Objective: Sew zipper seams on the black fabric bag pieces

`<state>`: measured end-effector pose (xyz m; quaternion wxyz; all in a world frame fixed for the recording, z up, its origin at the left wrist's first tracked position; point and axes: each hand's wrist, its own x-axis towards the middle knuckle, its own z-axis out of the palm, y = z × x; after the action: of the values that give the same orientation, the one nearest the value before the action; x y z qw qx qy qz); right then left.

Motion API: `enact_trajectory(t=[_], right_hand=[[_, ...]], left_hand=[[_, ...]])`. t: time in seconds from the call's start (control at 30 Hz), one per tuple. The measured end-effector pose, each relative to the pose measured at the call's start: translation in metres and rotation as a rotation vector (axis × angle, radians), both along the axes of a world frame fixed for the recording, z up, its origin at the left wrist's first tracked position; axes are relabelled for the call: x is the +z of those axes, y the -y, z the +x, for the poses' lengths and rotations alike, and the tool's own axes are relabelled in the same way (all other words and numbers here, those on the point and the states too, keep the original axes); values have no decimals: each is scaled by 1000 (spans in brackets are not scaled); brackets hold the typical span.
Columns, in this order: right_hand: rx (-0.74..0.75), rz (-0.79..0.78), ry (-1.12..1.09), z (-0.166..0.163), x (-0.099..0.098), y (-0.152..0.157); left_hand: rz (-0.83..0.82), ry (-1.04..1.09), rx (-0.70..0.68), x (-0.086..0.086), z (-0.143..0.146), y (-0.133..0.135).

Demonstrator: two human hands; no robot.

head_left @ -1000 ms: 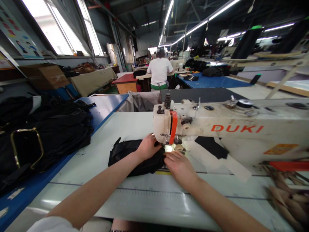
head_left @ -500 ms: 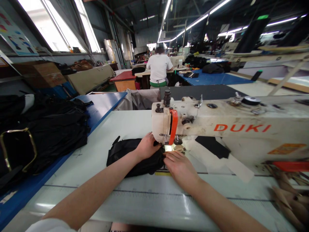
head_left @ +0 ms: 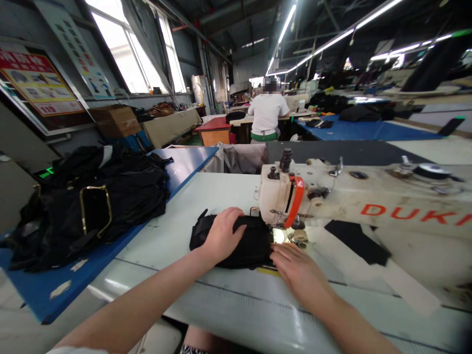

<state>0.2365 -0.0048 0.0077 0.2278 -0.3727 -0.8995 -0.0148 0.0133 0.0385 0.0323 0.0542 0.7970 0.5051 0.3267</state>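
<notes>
Looking at a big pale green desk [head_left: 173, 236] up front, carrying a white sewing machine [head_left: 332, 187] with orange lettering along its arm. Got a blue desk [head_left: 190, 160] off to the left too, buried under a heap of black fabric [head_left: 136, 191] with a gold-coloured edging [head_left: 83, 216] poking out of it. Now check out the black pouch [head_left: 254, 241], lying on the pale desk just left of the lit spot under the machine's head. Also see the left hand [head_left: 223, 233] draped over its top, thumb spread away from the fingers, so call that grip loose, not clenched. Then find the right hand [head_left: 295, 265] reaching its fingertips to the pouch's right end; honestly can't tell pinching from pressing there, given such dark cloth. Last, spot a black scrap [head_left: 357, 241] right of the needle area and an orange strip [head_left: 295, 201] on the head.
</notes>
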Motion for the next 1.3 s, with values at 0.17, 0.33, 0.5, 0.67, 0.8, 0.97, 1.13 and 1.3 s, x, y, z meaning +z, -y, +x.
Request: enact_trajectory(t=[0.17,0.33,0.5,0.67,0.8,0.97,1.13,1.3], right_hand=[[9,-25,-2,-1,3,2],[16,-106,-18,-2,5,2],[26,-162,-39,-4,8,3],[29,-207,-20,-6,13,4],[30,-216,2,-7,16,4],[53,-216,-7,-8,18,3],[63,-228,-32,-8,20,3],[42,-224,-36,-9,19,4]], left_hand=[[-59,-286,157,-8,-27,18],[-123,-334,145,-5,-19,-1],[-213,-153,87,-3,-9,-20],[-207,-105,107,-6,2,-23],[-243,39,-7,-8,5,-23],[-351,214,-27,-6,-2,-37],[-408,451,18,-8,8,-45],[-442,572,-9,-16,36,-34]])
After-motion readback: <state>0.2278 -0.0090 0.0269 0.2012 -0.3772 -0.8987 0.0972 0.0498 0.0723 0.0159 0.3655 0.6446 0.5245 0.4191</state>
